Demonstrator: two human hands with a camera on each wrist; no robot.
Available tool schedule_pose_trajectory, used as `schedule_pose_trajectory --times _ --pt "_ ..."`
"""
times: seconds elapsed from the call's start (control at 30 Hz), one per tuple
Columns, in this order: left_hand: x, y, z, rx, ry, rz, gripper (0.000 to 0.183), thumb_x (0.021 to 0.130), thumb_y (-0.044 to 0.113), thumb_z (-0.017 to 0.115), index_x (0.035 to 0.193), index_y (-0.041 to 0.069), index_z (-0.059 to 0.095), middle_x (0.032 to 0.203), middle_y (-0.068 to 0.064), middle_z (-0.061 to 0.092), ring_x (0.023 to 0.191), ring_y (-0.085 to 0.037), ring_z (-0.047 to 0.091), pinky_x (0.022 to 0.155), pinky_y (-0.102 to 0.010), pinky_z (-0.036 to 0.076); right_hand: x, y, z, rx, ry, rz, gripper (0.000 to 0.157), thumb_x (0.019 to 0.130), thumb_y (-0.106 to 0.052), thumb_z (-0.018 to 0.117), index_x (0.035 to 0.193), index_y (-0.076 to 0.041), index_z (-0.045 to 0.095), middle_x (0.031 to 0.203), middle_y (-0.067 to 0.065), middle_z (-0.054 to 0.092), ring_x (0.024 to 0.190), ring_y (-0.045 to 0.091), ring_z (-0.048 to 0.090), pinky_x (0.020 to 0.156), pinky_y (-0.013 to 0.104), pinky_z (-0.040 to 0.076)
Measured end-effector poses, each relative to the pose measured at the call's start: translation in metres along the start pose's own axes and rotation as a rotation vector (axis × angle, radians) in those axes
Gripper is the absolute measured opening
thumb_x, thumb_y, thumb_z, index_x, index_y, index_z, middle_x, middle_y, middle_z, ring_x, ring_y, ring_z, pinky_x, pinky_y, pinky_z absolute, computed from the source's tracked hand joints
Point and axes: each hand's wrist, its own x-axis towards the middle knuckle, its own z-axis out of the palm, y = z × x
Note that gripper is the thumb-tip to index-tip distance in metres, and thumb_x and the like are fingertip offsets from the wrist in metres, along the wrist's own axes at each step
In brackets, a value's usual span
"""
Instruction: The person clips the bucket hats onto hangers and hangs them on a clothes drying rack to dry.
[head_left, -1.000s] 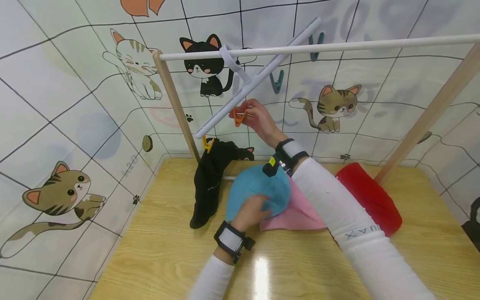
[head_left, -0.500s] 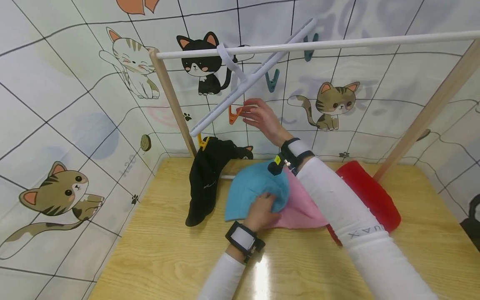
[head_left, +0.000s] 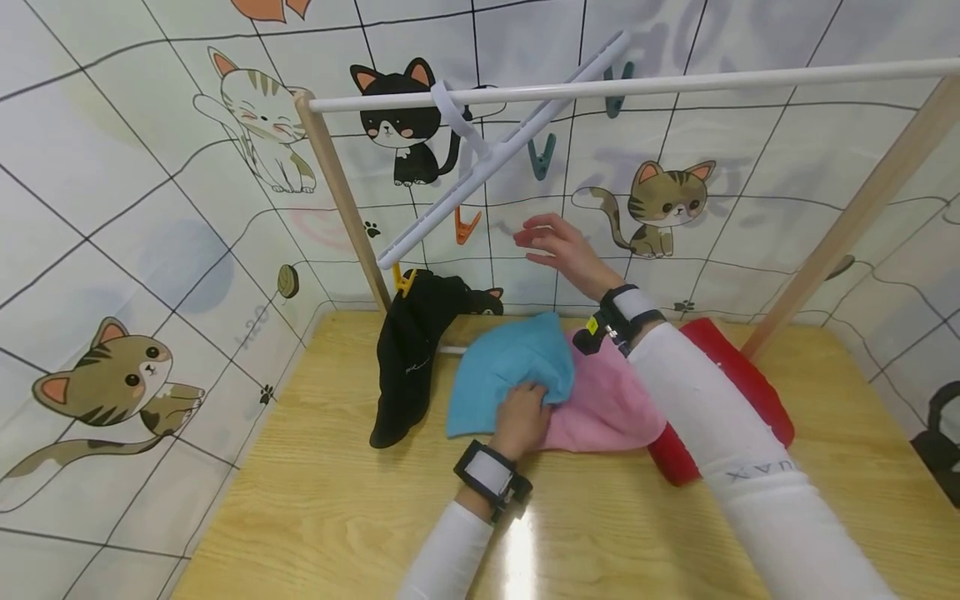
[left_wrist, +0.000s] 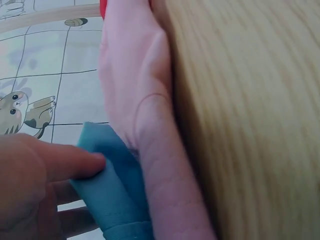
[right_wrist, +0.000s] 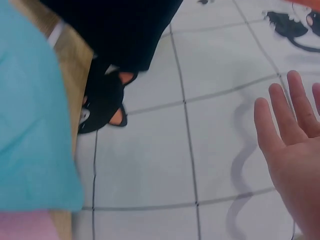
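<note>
My left hand (head_left: 521, 422) pinches the edge of a light blue bucket hat (head_left: 480, 387) lying on the table. In the left wrist view the blue cloth (left_wrist: 107, 195) sits between thumb and fingers, against a pink hat (left_wrist: 165, 145). My right hand (head_left: 570, 254) is raised in the air with spread fingers and holds nothing. Left of it, an orange clip (head_left: 464, 227) hangs under the white hanger (head_left: 491, 158), apart from the hand. A yellow clip (head_left: 403, 282) at the hanger's lower end grips a black cap (head_left: 408, 358).
The hanger hooks over a white rail (head_left: 675, 83) between wooden posts (head_left: 847, 221). Two teal clips (head_left: 541, 157) hang along its far half. A red hat (head_left: 738, 367) lies partly under the right sleeve. The wooden table (head_left: 315, 517) meets cat-patterned walls (head_left: 97, 250).
My right hand has let go of the orange clip and moved right, away from it. My left hand has come to grip the blue hat's edge.
</note>
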Motion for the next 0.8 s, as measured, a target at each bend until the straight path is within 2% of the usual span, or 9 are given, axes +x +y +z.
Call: schedule_pose_trajectory --times 0.1,0.27,0.43,0.57,0.67,0.8 --pt "0.002 -0.003 -0.003 -0.036 0.011 0.010 0.017 0.092 0.011 0.058 0.103 0.006 0.070 0.103 -0.009 0.067 0.094 -0.028 0.064 0.078 -0.038 0.051 -0.007 0.008 -0.011 -0.018 -0.025 0.014 0.038 0.100 -0.006 0.042 0.136 0.006 0.039 0.136 0.023 0.046 0.127 0.028 0.045 0.107 0.044 0.033" --pt "0.005 -0.008 -0.013 -0.105 0.027 0.012 0.011 0.092 0.005 0.055 0.088 0.006 0.065 0.079 -0.008 0.065 0.071 -0.025 0.064 0.058 -0.034 0.049 -0.022 0.022 -0.027 -0.037 -0.029 0.054 0.038 0.101 -0.007 0.043 0.135 0.009 0.038 0.136 0.023 0.046 0.126 0.026 0.046 0.107 0.045 0.031" --pt "0.009 -0.011 -0.031 -0.162 0.046 -0.010 0.010 0.094 0.004 0.053 0.090 0.003 0.063 0.072 -0.007 0.060 0.059 -0.019 0.057 0.049 -0.029 0.044 -0.034 0.033 -0.038 -0.017 -0.045 0.055 0.035 0.102 -0.008 0.043 0.132 0.010 0.043 0.133 0.023 0.047 0.123 0.025 0.049 0.108 0.051 0.026" --pt "0.014 -0.013 -0.048 -0.182 0.083 -0.026 0.016 0.096 0.005 0.052 0.103 0.001 0.065 0.076 -0.007 0.062 0.059 -0.016 0.055 0.049 -0.026 0.043 -0.039 0.039 -0.045 0.007 -0.068 0.046 0.034 0.103 -0.009 0.044 0.132 0.009 0.045 0.133 0.020 0.049 0.122 0.022 0.051 0.108 0.053 0.024" --pt "0.018 -0.014 -0.059 -0.222 0.138 -0.020 0.021 0.097 0.005 0.050 0.111 0.000 0.065 0.073 -0.007 0.060 0.055 -0.014 0.052 0.046 -0.024 0.040 -0.042 0.042 -0.049 0.007 -0.081 0.043 0.035 0.103 -0.010 0.045 0.133 0.009 0.046 0.132 0.017 0.052 0.121 0.021 0.052 0.108 0.051 0.026" --pt "0.024 -0.018 -0.071 -0.251 0.233 0.015 0.019 0.097 0.002 0.050 0.106 -0.002 0.066 0.062 -0.006 0.051 0.050 -0.014 0.043 0.045 -0.026 0.035 -0.043 0.044 -0.051 -0.002 -0.080 0.045 0.035 0.103 -0.009 0.045 0.132 0.010 0.048 0.129 0.015 0.055 0.120 0.020 0.053 0.108 0.050 0.028"
